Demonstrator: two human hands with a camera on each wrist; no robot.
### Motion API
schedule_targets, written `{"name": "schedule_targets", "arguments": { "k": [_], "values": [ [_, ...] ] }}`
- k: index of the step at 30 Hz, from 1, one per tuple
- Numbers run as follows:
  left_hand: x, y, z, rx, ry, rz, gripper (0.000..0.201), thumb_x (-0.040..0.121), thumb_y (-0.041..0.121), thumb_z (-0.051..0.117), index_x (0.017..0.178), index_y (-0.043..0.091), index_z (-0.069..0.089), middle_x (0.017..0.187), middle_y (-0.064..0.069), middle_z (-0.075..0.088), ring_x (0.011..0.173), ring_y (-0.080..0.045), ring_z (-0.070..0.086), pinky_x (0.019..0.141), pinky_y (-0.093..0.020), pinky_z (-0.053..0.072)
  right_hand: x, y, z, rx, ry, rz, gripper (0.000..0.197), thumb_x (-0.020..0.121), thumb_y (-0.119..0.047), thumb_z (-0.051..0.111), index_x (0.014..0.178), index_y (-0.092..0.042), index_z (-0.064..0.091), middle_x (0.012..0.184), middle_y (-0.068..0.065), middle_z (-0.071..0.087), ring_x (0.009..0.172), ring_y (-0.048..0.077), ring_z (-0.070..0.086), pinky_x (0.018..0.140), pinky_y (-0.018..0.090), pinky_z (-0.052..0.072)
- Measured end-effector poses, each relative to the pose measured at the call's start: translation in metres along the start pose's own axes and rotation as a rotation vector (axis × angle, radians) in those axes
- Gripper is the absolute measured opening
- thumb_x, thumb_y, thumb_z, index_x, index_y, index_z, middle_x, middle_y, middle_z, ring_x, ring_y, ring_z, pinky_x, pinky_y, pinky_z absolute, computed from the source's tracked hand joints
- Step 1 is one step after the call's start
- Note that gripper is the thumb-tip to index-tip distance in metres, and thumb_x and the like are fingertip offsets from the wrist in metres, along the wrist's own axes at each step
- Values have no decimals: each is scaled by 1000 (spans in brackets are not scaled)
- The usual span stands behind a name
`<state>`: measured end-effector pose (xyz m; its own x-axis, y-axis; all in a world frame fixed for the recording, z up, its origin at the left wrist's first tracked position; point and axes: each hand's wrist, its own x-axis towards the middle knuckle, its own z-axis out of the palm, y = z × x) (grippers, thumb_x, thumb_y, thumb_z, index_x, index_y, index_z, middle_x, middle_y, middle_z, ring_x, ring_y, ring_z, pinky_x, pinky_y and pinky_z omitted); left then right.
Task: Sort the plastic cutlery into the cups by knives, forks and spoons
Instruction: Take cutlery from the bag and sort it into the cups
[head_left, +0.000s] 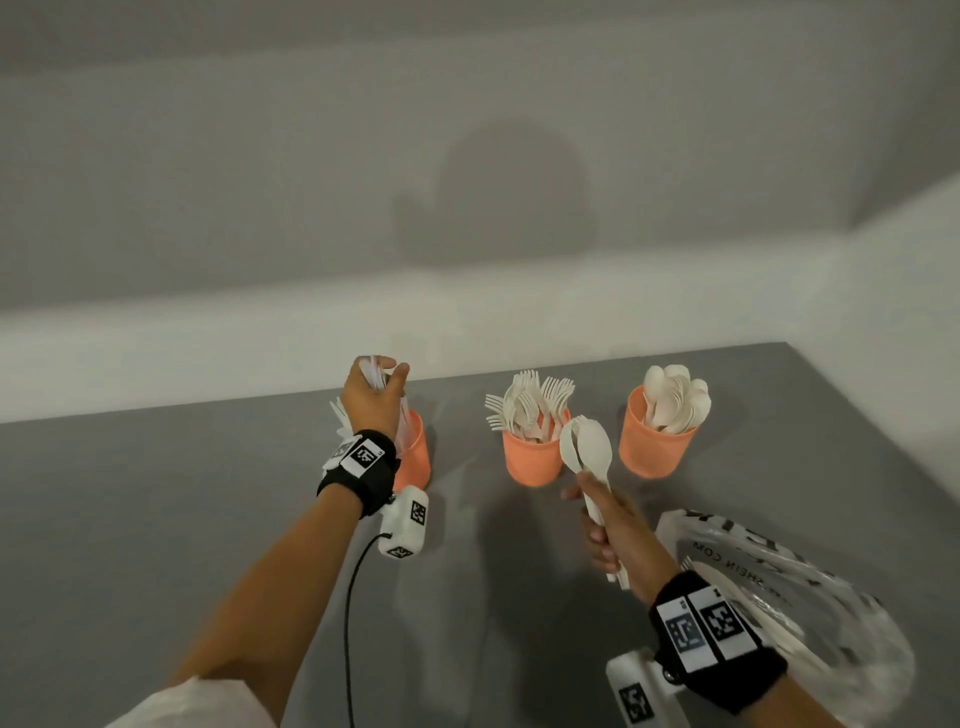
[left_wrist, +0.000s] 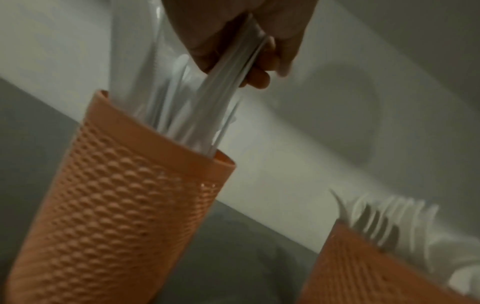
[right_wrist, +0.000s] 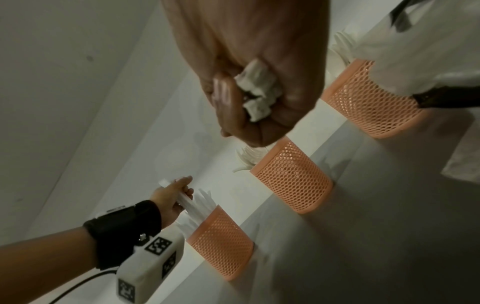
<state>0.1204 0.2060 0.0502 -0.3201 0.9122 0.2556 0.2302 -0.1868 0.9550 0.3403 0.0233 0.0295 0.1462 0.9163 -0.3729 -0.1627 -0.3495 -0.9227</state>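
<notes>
1. Left hand (head_left: 375, 397) has its grip clamped on a bunch of knives (left_wrist: 228, 82), lower ends already inside the left cup (left_wrist: 124, 216). To land it well: keep the bunch upright, let the ends slide to the bottom, then loosen the fingers. Letting go early would likely fan them out over the rim
2. Right hand (head_left: 618, 535) has its grip wrapped round a few spoon handles, bowls of the spoons (head_left: 589, 449) up, hovering in front of the fork cup (head_left: 535, 457). Judgement: they belong in the spoon cup (head_left: 655, 447) further right, already well filled, so feed them handle-first into a gap
3. More cutlery sits in the plastic bag (head_left: 810, 597) on the table (head_left: 208, 493), lower right, so sorting isn't finished
4. Head view gives the layout: three cups in a row, which holds what
5. Left wrist view alone shows the knives entering the cup mouth, though motion-blurred
6. Right wrist view alone shows the spoon handle ends (right_wrist: 255, 96) poking out of the fist. The spoon bowls are out of its sight
</notes>
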Motion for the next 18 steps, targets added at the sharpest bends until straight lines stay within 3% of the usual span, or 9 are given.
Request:
{"name": "schedule_targets", "arguments": {
  "k": [3, 7, 9, 11, 12, 14, 15, 18],
  "values": [
    [1, -10, 0, 225, -88, 121, 29, 84, 7, 63, 110, 13, 50, 65, 2, 49, 61, -11, 51, 69, -25, 42, 1, -1, 0, -16, 0, 3, 32, 97, -39, 40, 89, -13, 57, 48, -4, 31, 34, 5, 23, 36, 16, 19],
    [3, -11, -3, 537, -248, 291, 45, 88, 3, 55, 131, 11, 43, 93, -4, 50, 74, -19, 52, 69, -29, 44, 4, -6, 7, -14, -12, -4, 32, 97, -39, 40, 88, -13, 56, 45, -6, 31, 33, 4, 23, 35, 15, 19],
    [4, -9, -5, 681, -290, 413, 34, 90, 3, 49, 124, 3, 51, 101, -13, 55, 78, -29, 59, 69, -36, 51, 3, -9, 10, -6, -32, -5, 30, 97, -37, 39, 87, -14, 55, 44, -6, 32, 32, 4, 24, 34, 15, 20],
    [5, -13, -5, 890, -332, 517, 29, 88, 10, 41, 102, -4, 62, 90, -21, 63, 76, -36, 65, 69, -42, 55, 2, -12, 13, 4, -48, -2, 30, 98, -37, 39, 85, -15, 55, 44, -6, 32, 32, 4, 24, 33, 15, 20],
    [5, -17, -4, 1018, -340, 563, 33, 89, 14, 38, 99, -5, 63, 89, -21, 65, 83, -38, 65, 79, -45, 54, 1, -14, 13, 8, -54, 1, 31, 98, -38, 38, 85, -15, 55, 44, -6, 32, 32, 4, 24, 33, 15, 20],
    [0, -19, -1, 1141, -378, 521, 38, 95, 20, 38, 119, -5, 55, 113, -22, 63, 117, -37, 54, 107, -50, 33, 0, -16, 14, 29, -73, 13, 33, 98, -40, 36, 89, -13, 54, 44, -6, 31, 31, 3, 24, 33, 14, 20],
    [-2, -19, 0, 1193, -397, 471, 45, 98, 25, 37, 131, -4, 44, 130, -23, 53, 131, -35, 41, 114, -50, 20, -2, -17, 13, 44, -82, 22, 35, 97, -41, 35, 91, -12, 52, 44, -6, 31, 31, 3, 24, 32, 14, 20],
    [-5, -13, 0, 1313, -384, 396, 66, 98, 46, 26, 148, 5, 12, 154, -20, 17, 146, -29, 7, 116, -50, -3, -5, -18, 11, 82, -107, 43, 38, 97, -44, 32, 93, -12, 50, 44, -6, 30, 30, 2, 22, 31, 14, 19]
  ]
}}
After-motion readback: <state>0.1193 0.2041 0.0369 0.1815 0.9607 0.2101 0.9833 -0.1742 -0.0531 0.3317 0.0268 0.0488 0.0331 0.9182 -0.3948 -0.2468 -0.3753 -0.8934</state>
